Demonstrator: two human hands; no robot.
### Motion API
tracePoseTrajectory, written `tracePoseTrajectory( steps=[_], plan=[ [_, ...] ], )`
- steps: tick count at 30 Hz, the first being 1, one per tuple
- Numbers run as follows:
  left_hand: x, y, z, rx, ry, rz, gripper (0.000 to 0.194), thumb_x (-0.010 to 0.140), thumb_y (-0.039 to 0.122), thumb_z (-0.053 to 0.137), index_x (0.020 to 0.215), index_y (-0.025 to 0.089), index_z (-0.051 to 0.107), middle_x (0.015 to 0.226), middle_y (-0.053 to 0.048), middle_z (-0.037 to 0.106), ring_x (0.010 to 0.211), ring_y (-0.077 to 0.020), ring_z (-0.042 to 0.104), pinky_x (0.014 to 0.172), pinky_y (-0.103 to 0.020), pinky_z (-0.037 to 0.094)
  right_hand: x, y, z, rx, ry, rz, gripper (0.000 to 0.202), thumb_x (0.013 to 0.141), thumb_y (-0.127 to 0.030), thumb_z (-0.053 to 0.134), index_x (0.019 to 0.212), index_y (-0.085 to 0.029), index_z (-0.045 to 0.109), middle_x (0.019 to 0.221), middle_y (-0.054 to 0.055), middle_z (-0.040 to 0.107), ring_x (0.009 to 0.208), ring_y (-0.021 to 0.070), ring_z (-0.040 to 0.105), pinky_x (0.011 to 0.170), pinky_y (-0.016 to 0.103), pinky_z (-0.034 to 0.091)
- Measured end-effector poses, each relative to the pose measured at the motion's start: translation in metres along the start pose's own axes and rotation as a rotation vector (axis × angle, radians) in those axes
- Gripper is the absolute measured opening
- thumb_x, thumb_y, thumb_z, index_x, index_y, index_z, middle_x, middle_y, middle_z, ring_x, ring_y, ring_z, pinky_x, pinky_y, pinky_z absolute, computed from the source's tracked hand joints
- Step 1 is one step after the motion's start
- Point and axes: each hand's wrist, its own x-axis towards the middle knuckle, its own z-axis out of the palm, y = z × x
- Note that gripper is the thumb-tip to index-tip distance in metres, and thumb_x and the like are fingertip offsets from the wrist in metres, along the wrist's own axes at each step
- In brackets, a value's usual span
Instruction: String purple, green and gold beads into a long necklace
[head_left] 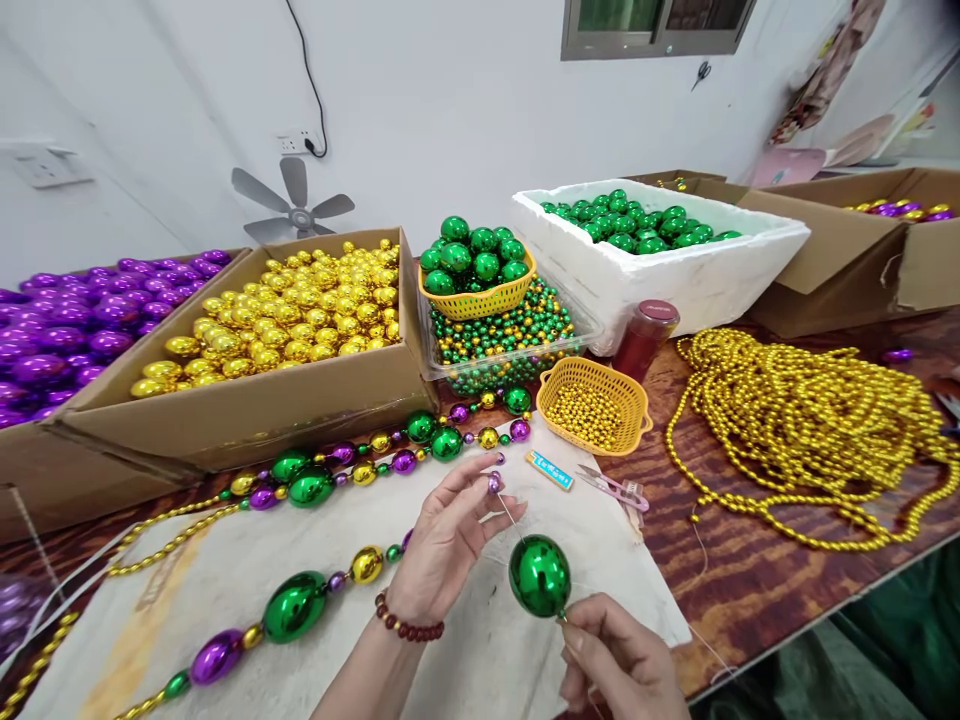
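Observation:
A large shiny green ball bead [540, 575] hangs between my two hands. A thin, straight strand, needle or stiff thread, runs from its top toward my left hand [454, 535]. That hand's thumb and index finger pinch a small purple bead [494, 482], while the other fingers are spread. My right hand [619, 655] is closed just under the green ball, pinching the thread where it comes out. Behind my left wrist lies a strung garland with a green oval bead [295, 606], a purple oval bead [217, 656] and a gold bead [367, 564].
A white cloth [480, 660] covers the table under my hands. Pink-handled scissors [615, 487] and a yellow basket [637, 395] of small gold beads lie beyond. Gold bead strands [810, 430] pile at right. Boxes of gold balls [300, 310] and green balls [645, 225] stand behind.

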Motion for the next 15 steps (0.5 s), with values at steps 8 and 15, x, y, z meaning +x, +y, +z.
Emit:
tracePoseTrajectory(
  steps=[8,15],
  plan=[
    [-0.009,-0.033,0.004,-0.012,0.114,-0.047,0.021,0.084,0.026,0.064,0.102,0.015,0.067,0.091,-0.009,0.066,0.091,-0.0199,0.062,0.074,-0.028,0.047,0.011,0.012,0.011,0.117,-0.012,-0.064,0.032,0.075,-0.045,0.073,0.080,-0.014,0.066,0.061,0.001,0.059,0.052,0.0121,0.055,0.050,0.021,0.044],
    [-0.015,-0.048,0.020,-0.007,0.098,0.019,0.025,0.087,0.033,0.058,0.103,0.015,0.064,0.092,-0.010,0.066,0.092,-0.0215,0.061,0.071,-0.027,0.045,0.010,0.021,0.004,0.029,0.026,-0.096,0.031,0.083,-0.046,0.065,0.078,-0.016,0.060,0.061,0.000,0.059,0.057,0.0117,0.054,0.057,0.019,0.042]
  ],
)
